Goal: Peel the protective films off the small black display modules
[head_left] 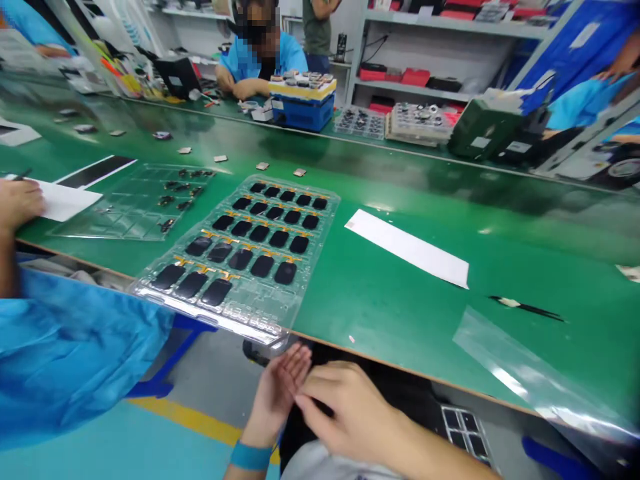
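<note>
My left hand point(283, 387), with a blue band point(250, 457) on the wrist, is held palm up below the bench's front edge. Its fingers are stretched out and nothing shows on the palm. Beside it, my right hand point(345, 407) is curled, thumb and fingers drawn together against the left fingers. Whatever it may hold is hidden. Just beyond both hands, a clear plastic tray point(280, 310) of black rounded screens point(260, 233) with orange flex cables overhangs the bench edge. Its front row has screens only on the left side.
On the green bench point(390, 307) lie a white strip point(410, 248), black tweezers point(530, 307) and a clear film point(530, 373) hanging over the edge. Another clear tray point(135, 200) lies left, near a co-worker's hand point(20, 203). Small parts line the back; another person sits opposite.
</note>
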Tool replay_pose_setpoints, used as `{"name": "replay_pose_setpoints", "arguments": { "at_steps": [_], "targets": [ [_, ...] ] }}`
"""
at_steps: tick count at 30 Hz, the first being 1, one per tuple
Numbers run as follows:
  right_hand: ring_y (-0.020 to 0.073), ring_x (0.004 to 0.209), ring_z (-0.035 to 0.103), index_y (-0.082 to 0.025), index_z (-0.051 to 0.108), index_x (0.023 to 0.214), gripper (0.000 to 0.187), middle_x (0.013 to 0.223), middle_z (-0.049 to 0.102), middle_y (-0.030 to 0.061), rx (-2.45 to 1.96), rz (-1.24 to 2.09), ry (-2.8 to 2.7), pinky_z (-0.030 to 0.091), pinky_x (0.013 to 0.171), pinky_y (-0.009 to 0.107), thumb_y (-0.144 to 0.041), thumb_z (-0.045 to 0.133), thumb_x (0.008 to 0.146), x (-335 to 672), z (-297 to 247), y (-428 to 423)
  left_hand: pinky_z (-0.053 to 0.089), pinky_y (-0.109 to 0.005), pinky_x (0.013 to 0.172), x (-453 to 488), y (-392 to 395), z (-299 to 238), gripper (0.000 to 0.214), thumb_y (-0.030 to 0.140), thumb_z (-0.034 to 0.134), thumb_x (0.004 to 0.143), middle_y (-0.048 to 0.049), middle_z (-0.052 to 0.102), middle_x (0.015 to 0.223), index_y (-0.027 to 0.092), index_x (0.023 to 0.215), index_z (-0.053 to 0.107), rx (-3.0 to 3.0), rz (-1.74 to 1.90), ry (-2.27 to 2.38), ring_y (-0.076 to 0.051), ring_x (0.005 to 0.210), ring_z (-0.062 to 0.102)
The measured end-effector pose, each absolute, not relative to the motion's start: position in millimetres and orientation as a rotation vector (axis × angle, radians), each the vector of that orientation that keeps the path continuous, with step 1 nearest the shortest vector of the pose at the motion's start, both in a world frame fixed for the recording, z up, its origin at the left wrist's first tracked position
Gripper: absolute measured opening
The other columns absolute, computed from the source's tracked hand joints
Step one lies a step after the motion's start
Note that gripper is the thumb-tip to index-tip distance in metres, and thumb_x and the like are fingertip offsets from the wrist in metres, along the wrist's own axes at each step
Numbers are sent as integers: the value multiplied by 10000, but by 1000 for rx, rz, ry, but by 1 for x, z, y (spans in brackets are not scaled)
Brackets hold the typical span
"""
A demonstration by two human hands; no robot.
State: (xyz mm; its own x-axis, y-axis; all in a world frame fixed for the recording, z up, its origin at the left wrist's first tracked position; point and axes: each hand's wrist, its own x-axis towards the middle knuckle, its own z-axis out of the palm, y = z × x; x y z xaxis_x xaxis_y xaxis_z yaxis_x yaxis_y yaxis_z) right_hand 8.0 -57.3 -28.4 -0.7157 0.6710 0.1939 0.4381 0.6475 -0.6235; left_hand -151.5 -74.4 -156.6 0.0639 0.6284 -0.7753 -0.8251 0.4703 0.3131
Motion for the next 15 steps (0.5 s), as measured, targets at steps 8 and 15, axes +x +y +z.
{"name": "replay_pose_setpoints", "arguments": {
  "at_steps": [8, 15],
  "targets": [
    [325, 1415, 400, -28, 410, 1446, 556, 1483, 459, 213, -1077, 159, -2541, 441, 1112, 539, -227, 532, 941, 75, -12, -67, 555, -338, 936, -90, -68, -62, 409, 168, 329, 1009, -140, 758, 997, 89, 951, 726, -167, 1014, 638, -206, 970, 730],
    [209, 1384, 459, -107, 460, 1431, 531, 1417, 561, 140, -685, 526, -2434, 430, 1146, 400, -58, 427, 904, 54, -22, -81, 541, -321, 961, -113, -85, -51, 407, 165, 331, 986, -150, 759, 1030, 80, 962, 728, -157, 1049, 727, -213, 1071, 704]
  ]
}}
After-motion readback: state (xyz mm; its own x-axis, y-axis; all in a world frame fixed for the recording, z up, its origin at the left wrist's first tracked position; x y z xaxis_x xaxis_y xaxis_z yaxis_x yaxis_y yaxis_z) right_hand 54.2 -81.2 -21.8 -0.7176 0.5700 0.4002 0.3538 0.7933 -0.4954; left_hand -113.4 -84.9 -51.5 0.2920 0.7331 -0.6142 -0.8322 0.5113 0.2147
